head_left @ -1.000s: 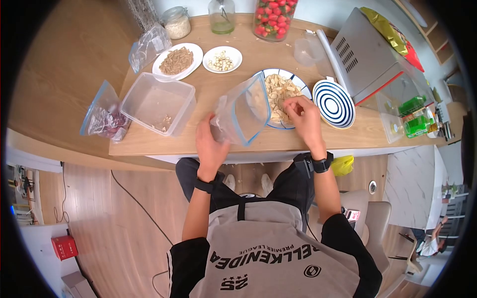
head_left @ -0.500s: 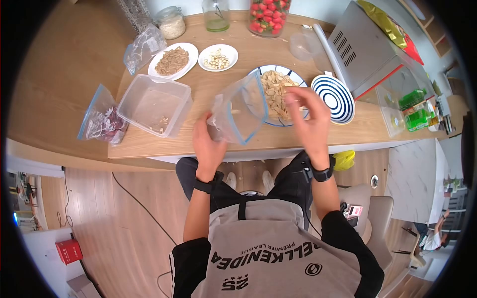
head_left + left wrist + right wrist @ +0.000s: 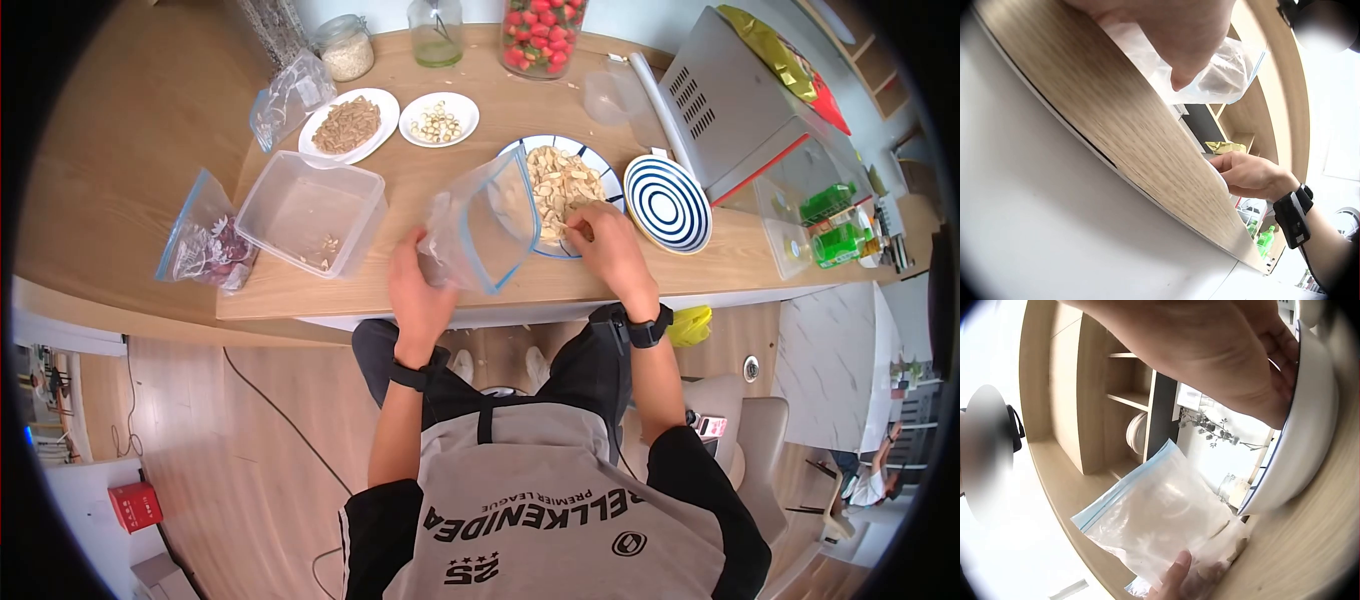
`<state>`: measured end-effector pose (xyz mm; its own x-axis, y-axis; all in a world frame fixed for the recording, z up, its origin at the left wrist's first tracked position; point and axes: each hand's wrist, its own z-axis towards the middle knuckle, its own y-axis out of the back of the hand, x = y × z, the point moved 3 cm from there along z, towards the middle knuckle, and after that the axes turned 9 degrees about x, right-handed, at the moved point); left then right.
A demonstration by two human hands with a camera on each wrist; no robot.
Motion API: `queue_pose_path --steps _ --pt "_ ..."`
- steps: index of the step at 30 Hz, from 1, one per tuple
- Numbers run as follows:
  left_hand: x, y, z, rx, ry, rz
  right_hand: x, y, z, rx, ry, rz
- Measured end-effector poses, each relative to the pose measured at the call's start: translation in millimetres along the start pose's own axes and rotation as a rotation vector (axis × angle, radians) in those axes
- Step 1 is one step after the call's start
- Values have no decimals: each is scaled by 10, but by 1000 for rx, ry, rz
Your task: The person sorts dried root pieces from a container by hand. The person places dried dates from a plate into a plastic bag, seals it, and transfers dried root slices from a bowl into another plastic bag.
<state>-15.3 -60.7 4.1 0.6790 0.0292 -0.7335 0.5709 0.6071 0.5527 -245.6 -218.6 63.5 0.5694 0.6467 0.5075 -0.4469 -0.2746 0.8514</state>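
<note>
My left hand (image 3: pixel 422 295) holds a clear zip bag (image 3: pixel 470 225) with a blue seal by its lower side. The bag's open mouth leans toward a white bowl with blue lines (image 3: pixel 607 172), which holds pale dried slices (image 3: pixel 560 185). In the right wrist view, a few pieces show low in the bag (image 3: pixel 1166 519), by the left thumb (image 3: pixel 1179 570). Inside the bowl's near right side, my right hand (image 3: pixel 615 255) has its fingers curled and pinches at the slices. Its fingertips are partly hidden behind the bowl's rim in the right wrist view.
A plastic tub (image 3: pixel 310 205) with a few crumbs stands left, beside a bag of dark red contents (image 3: pixel 215 250). Behind are plates of brown strips (image 3: pixel 348 127) and pale pieces (image 3: pixel 437 123). A blue-ringed bowl (image 3: pixel 668 203) stands right, near a grey appliance (image 3: pixel 725 95).
My right hand rose off the slices half a second ago, then came back down into the bowl with its fingers drawn together. My left hand keeps the bag in nearly the same place.
</note>
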Motion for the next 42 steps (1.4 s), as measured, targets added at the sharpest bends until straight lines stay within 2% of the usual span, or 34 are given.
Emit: queue_pose_path --steps 2,3,6,7,8,10,11,12,14,15,17,18,20,21,22,24,29,32,41,42 --pt "13 -8 0 -3 -8 8 53 32 -30 -145 -2 165" --pt "17 -12 -12 -6 -12 16 98 65 -49 -139 -2 166" --pt "8 -16 -10 -5 -8 23 309 421 -237 -634 180 305" --pt "4 -17 -15 -1 -6 26 377 492 -334 -799 201 459" --pt "0 -19 -7 6 5 14 500 552 -388 -803 196 461" --pt "-12 -31 22 19 4 1 665 679 -524 -1084 392 763" --pt "-6 -34 16 17 13 -11 682 643 -512 -1057 383 647" --pt "3 -37 7 15 24 -24 726 605 -438 -902 424 589" --pt "21 -36 8 17 15 -19 841 550 -305 -372 250 183" --pt "29 -32 7 15 13 -13 809 525 -280 -370 255 182" --pt "17 -18 4 7 17 -13 573 388 -201 -360 51 334" --pt "1 -14 3 6 16 -14 468 329 -161 -355 56 334" --pt "15 -30 -11 2 15 -3 242 146 -63 -209 37 223" --pt "8 -35 9 0 12 7 194 49 -18 -159 95 181" --pt "4 -34 20 -1 4 5 136 -16 -7 -167 96 178" --pt "0 -30 8 5 21 -9 106 -151 22 -20 34 170" --pt "-14 -5 4 8 11 -1 69 -197 81 -29 81 95" --pt "5 -22 12 9 3 -5 94 -127 37 -29 8 175" --pt "13 -23 12 -7 -20 23 36 80 -89 -270 9 154" --pt "15 -20 9 -20 -33 44 104 199 -117 -373 9 190"
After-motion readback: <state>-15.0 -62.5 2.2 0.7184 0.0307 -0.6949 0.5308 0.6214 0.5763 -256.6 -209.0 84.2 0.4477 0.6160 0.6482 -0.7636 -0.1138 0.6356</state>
